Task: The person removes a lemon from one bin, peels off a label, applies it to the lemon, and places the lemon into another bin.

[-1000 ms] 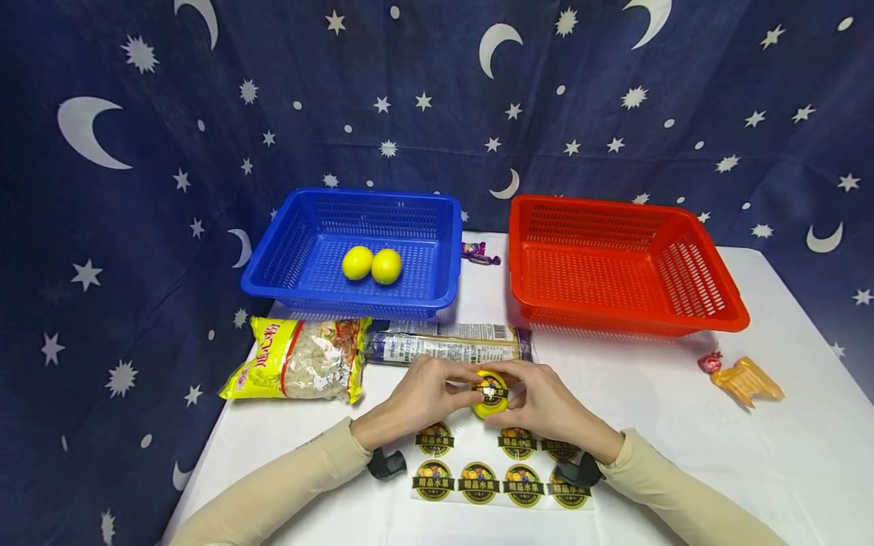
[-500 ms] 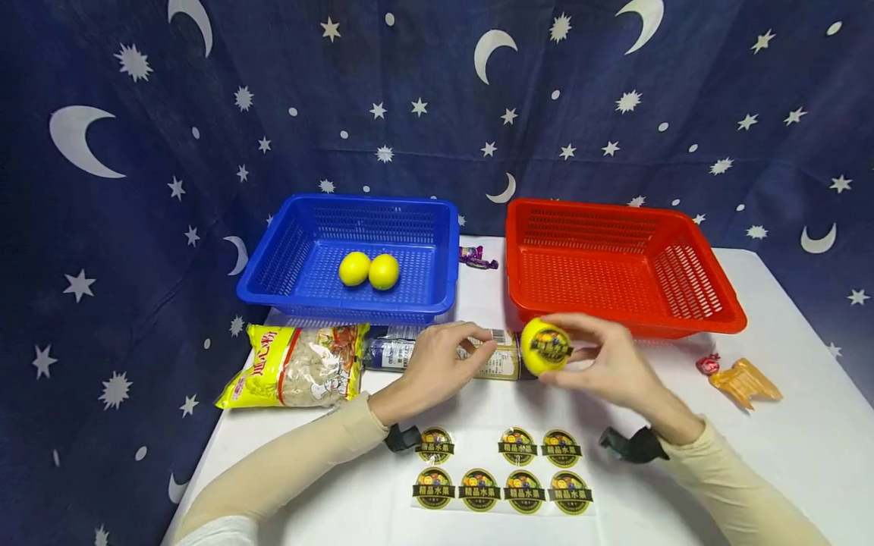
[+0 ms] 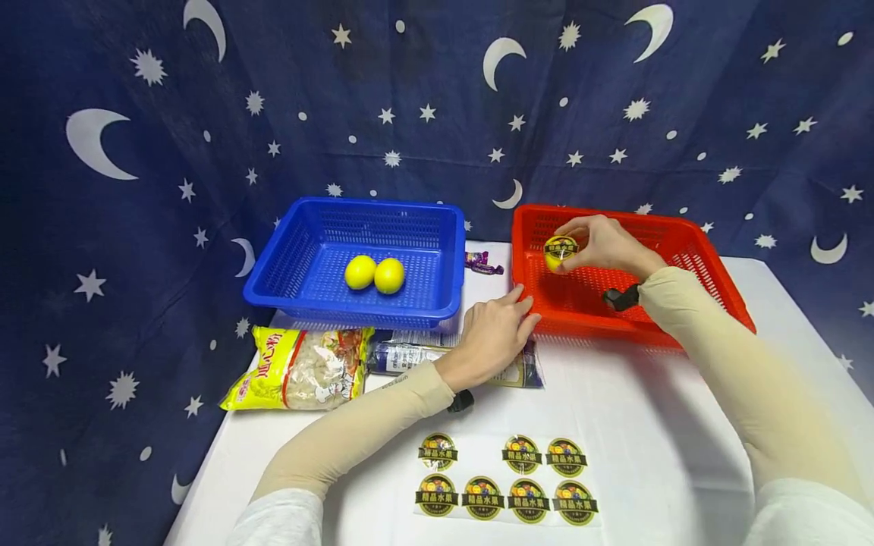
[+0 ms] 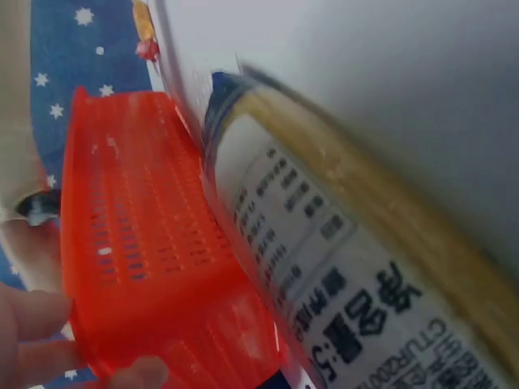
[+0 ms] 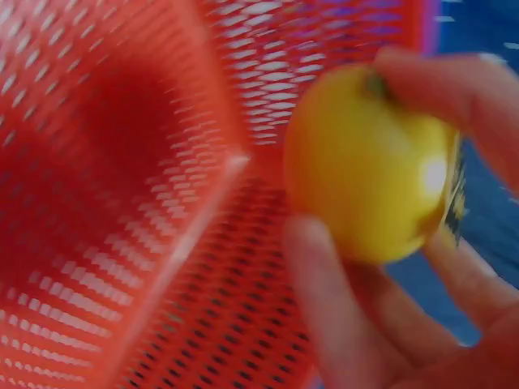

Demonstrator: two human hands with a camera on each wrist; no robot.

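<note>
My right hand grips a round yellow fruit over the inside of the red basket. A round black-and-gold sticker is on its upper side. In the right wrist view, thumb and fingers surround the fruit, whose green stem spot shows near one finger. My left hand reaches across the long packet to the basket's near left corner, its fingers spread at the rim. The left wrist view shows these fingertips against the red basket, with the printed packet close below the wrist.
A blue basket holds two yellow fruits. In front of it lies a yellow food bag. A sticker sheet lies near the front. Purple-wrapped sweets sit between the baskets.
Both hands held the stickered fruit at first; the left let go. The right hand carried it right and away over the red basket, and the left moved to that basket's rim.
</note>
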